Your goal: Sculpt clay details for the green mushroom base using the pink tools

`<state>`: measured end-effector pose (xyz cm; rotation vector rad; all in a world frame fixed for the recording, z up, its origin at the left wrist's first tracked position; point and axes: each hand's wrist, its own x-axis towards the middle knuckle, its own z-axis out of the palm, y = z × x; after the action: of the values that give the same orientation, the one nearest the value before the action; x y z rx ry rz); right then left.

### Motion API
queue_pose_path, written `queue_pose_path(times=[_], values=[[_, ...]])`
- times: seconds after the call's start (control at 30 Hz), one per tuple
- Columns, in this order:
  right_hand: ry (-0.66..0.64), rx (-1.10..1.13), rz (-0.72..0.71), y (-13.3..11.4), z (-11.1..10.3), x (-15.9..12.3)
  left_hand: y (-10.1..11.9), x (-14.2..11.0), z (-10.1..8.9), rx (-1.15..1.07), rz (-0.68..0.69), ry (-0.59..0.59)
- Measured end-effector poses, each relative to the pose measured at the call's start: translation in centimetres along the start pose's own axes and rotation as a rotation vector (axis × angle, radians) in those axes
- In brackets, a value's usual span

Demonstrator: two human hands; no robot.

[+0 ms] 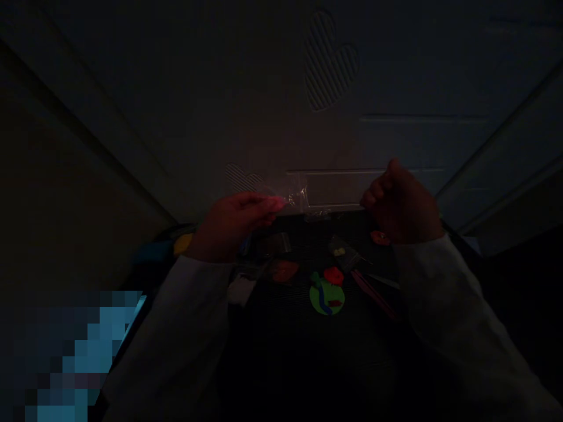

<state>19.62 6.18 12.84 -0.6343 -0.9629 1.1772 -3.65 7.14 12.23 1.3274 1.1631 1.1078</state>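
My left hand [233, 223] pinches a small clear plastic bag [299, 190] with something pink inside, held above the dark table. To the right, my right hand [402, 202] is raised apart from the bag with its fingers curled in. Dim light hides whether anything is between those fingers. Below and between the hands lies a flat green disc [319, 297] bearing a blue strip and a small dark red piece. A red lump [333, 276] and a dark green lump [315, 280] sit at its upper edge.
Several clear bags lie about, including one with an orange-brown lump [284, 271] and one with pale yellow bits [339, 252]. Pink sticks or tools [372, 293] rest right of the disc. A pale panel with heart patterns [331, 64] rises behind the table.
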Motion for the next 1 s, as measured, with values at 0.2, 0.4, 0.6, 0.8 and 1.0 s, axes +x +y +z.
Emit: queue_pose_path(times=[0.2, 0.4, 0.6, 0.8, 1.0], values=[[-0.025, -0.126, 0.019, 0.04, -0.44, -0.27, -0.09, 0.02, -0.15, -0.004, -0.007, -0.038], [-0.001, -0.039, 0.014, -0.32, 0.18, -0.21, -0.30, 0.10, -0.06, 0.026, -0.010, -0.034], [0.006, -0.125, -0.039, -0.21, 0.28, -0.24, -0.77, 0.32, -0.04, 0.073, 0.008, -0.052], [-0.058, -0.240, 0.021, 0.41, -0.27, -0.47, -0.78, 0.33, -0.14, 0.098, 0.013, -0.087], [-0.099, -0.241, -0.009, 0.48, 0.16, -0.59, -0.62, 0.28, -0.05, 0.080, 0.011, -0.083]])
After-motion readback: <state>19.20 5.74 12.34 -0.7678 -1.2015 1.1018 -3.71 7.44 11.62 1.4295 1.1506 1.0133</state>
